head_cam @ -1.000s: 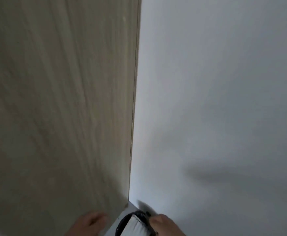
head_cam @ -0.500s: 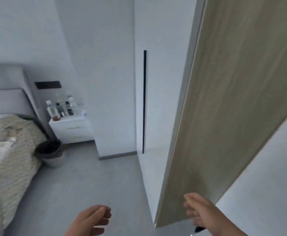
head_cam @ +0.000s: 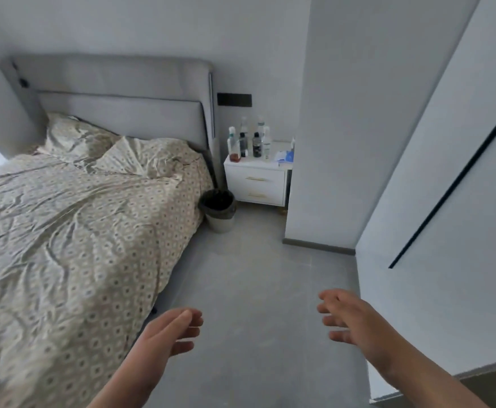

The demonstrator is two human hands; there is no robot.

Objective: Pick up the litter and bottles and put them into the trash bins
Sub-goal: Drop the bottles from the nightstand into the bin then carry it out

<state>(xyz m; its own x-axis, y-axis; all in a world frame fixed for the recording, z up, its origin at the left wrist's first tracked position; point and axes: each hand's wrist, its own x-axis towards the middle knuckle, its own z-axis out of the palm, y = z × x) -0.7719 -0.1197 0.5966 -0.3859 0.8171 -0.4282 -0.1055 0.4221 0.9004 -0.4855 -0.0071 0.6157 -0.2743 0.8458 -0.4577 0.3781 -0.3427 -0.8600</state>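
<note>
Several bottles (head_cam: 249,141) stand upright on a white nightstand (head_cam: 257,184) beside the bed's headboard. A crumpled blue and white wrapper (head_cam: 284,157) lies at the nightstand's right edge. A small trash bin (head_cam: 218,212) with a dark liner stands on the floor between the bed and the nightstand. My left hand (head_cam: 171,331) and my right hand (head_cam: 348,316) hover low in front of me over the grey floor, both empty with fingers loosely spread, far from the bin and bottles.
A bed (head_cam: 73,237) with a patterned cover fills the left side. A white wall column (head_cam: 335,142) juts out right of the nightstand. A white wardrobe door (head_cam: 446,187) with a black handle slot runs along the right. Grey floor (head_cam: 255,278) lies between them.
The view swung left from a wood panel and a bin at my feet to the bedroom. My right hand let go of that bin's rim; both hands are now raised and empty.
</note>
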